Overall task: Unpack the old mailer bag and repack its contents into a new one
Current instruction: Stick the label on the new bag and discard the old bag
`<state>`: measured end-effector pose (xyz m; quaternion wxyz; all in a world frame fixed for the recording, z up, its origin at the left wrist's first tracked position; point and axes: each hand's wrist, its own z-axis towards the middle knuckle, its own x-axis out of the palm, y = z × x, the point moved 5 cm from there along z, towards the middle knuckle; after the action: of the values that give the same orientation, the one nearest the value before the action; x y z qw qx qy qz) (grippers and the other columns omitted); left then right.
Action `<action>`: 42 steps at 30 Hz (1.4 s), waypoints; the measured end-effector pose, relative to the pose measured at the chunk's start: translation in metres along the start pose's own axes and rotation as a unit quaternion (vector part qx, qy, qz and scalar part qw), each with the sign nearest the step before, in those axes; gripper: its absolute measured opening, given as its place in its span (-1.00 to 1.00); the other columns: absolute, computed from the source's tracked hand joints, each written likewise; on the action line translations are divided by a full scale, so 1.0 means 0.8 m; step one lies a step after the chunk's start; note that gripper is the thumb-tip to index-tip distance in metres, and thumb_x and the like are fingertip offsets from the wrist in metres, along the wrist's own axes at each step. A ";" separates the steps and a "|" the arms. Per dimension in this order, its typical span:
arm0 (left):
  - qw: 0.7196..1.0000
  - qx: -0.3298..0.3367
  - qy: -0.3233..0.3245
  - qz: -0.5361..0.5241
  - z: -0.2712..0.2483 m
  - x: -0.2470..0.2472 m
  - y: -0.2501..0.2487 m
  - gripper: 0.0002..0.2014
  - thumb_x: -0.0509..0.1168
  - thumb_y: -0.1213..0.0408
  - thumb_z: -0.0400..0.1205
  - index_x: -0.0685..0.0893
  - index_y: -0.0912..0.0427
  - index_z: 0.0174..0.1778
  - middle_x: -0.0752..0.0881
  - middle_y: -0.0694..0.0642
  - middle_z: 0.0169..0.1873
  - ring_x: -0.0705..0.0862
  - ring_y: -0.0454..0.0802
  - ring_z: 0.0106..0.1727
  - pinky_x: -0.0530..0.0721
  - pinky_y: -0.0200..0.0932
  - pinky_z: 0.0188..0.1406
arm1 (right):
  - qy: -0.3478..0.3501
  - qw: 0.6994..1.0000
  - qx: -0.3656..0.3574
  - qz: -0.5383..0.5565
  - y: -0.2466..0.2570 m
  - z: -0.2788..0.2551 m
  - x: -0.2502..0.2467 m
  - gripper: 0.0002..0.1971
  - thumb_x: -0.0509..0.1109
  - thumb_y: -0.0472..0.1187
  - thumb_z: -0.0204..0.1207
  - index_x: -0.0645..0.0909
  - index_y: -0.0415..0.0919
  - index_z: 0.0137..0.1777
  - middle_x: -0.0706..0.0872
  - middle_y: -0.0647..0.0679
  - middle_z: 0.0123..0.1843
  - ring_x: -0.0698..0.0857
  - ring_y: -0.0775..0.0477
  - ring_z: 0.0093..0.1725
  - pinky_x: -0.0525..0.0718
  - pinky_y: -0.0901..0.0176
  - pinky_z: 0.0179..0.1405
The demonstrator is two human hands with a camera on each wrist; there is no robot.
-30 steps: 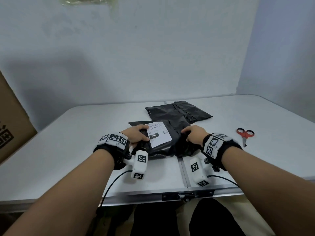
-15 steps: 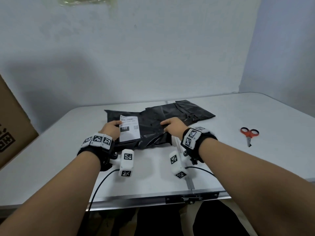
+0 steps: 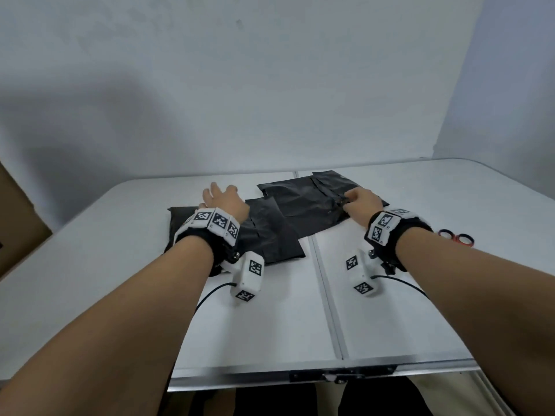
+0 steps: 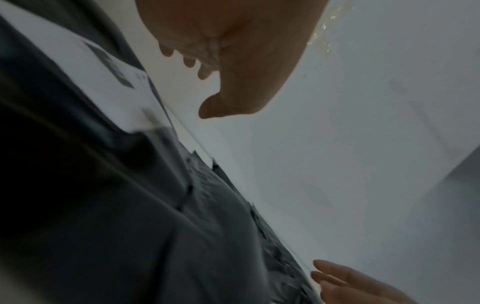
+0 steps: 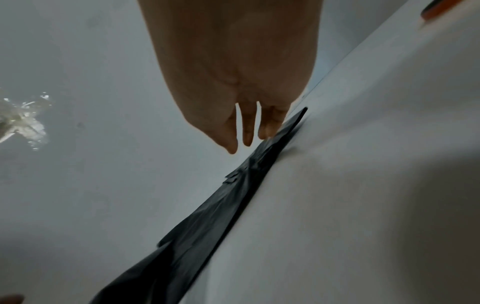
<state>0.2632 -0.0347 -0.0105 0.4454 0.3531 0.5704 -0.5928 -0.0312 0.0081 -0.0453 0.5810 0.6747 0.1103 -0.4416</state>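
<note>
The old mailer bag (image 3: 276,241), black and bulging, lies left of the table seam; its white label (image 4: 116,82) shows in the left wrist view. My left hand (image 3: 222,199) hovers over the bag's far end with fingers spread and relaxed (image 4: 197,82), holding nothing. The new mailer bag (image 3: 306,208) lies flat and black across the seam, further back. My right hand (image 3: 356,199) reaches onto its right part. In the right wrist view its straight fingers (image 5: 246,133) point down at the flat bag (image 5: 207,226), with the tips at its surface.
Red-handled scissors (image 3: 455,238) lie on the white folding table (image 3: 255,325), right of my right wrist. A cardboard box (image 3: 18,229) stands past the table's left edge. A wall runs close behind the table.
Both hands slid the labelled bag leftward and let go of it. My left hand lifted off it, and my right hand moved right onto the flat bag.
</note>
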 end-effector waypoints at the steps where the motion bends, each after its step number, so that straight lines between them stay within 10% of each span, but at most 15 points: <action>1: 1.000 0.017 0.008 -0.010 0.001 0.004 -0.018 -0.46 0.13 0.35 0.54 0.42 0.03 0.50 0.09 0.20 0.65 0.04 0.21 0.65 0.12 0.20 0.59 | -0.002 1.000 0.006 -0.025 -0.009 0.009 -0.006 -0.51 0.40 -0.21 0.45 0.53 -0.13 0.41 0.62 -0.14 0.41 0.55 -0.19 0.43 0.48 0.10 0.41; 10: 0.990 0.099 0.089 -0.046 0.025 0.052 -0.116 -0.47 0.11 0.40 0.58 0.43 0.00 0.50 0.03 0.13 0.67 0.16 0.22 0.63 0.18 0.10 0.58 | 0.112 0.973 0.000 -0.203 -0.010 0.059 0.019 0.03 0.48 0.35 0.20 0.14 0.03 0.64 0.26 -0.12 0.63 0.14 -0.29 0.63 0.22 -0.20 0.59; 14: 0.982 0.114 0.129 -0.075 0.034 0.071 -0.127 -0.50 0.12 0.42 0.59 0.46 0.06 0.47 0.09 0.19 0.64 0.30 0.26 0.58 0.26 -0.08 0.57 | 0.223 0.939 -0.026 -0.260 0.004 0.065 0.039 0.01 0.49 0.26 0.31 -0.05 0.28 0.65 -0.07 -0.13 0.72 0.11 -0.38 0.66 0.15 -0.19 0.61; 23: 0.966 0.168 0.186 -0.068 0.036 0.097 -0.148 -0.46 0.23 0.34 0.59 0.37 0.04 0.54 0.17 0.18 0.57 0.35 0.17 0.56 0.32 -0.17 0.49 | 0.125 0.982 -0.060 -0.128 0.003 0.072 0.012 -0.61 0.32 -0.40 0.51 0.67 -0.18 0.33 0.65 -0.16 0.39 0.60 -0.21 0.37 0.54 0.22 0.29; 29: 0.939 0.209 0.212 -0.172 0.026 0.071 -0.170 -0.21 0.41 0.13 0.52 0.14 -0.22 0.60 0.31 0.10 0.50 0.51 0.20 0.40 0.60 0.16 0.35 | -0.070 0.991 -0.020 0.112 0.005 0.058 -0.063 -0.58 0.10 -0.54 0.41 0.79 -0.28 -0.07 0.77 -0.26 -0.01 0.73 -0.32 0.05 0.75 0.00 0.05; 34: 0.868 0.224 0.305 -0.320 -0.022 0.063 -0.205 -0.08 0.45 0.25 0.49 0.02 -0.42 0.57 0.59 0.06 0.35 0.70 0.13 0.21 0.72 0.19 0.18 | 0.002 0.974 -0.059 0.217 0.034 0.041 -0.061 -0.53 0.05 -0.58 0.33 0.68 -0.11 -0.43 0.71 -0.07 -0.30 0.67 -0.15 -0.10 0.61 0.16 -0.09; 42: 0.850 0.162 0.215 -0.452 -0.037 0.051 -0.231 -0.48 0.08 0.71 0.50 0.64 0.20 0.27 0.73 0.26 0.03 0.73 0.23 0.08 0.74 0.12 0.15 | 0.093 0.940 -0.094 0.314 0.042 0.001 -0.049 -0.71 0.26 -0.40 0.50 0.55 -0.07 0.15 0.71 -0.24 0.09 0.71 -0.25 0.09 0.72 -0.04 0.05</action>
<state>0.0742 -0.0191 0.0154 -0.0689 0.2421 0.6445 -0.7220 -0.0321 0.0120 0.0061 0.7379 0.6557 -0.0127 -0.1591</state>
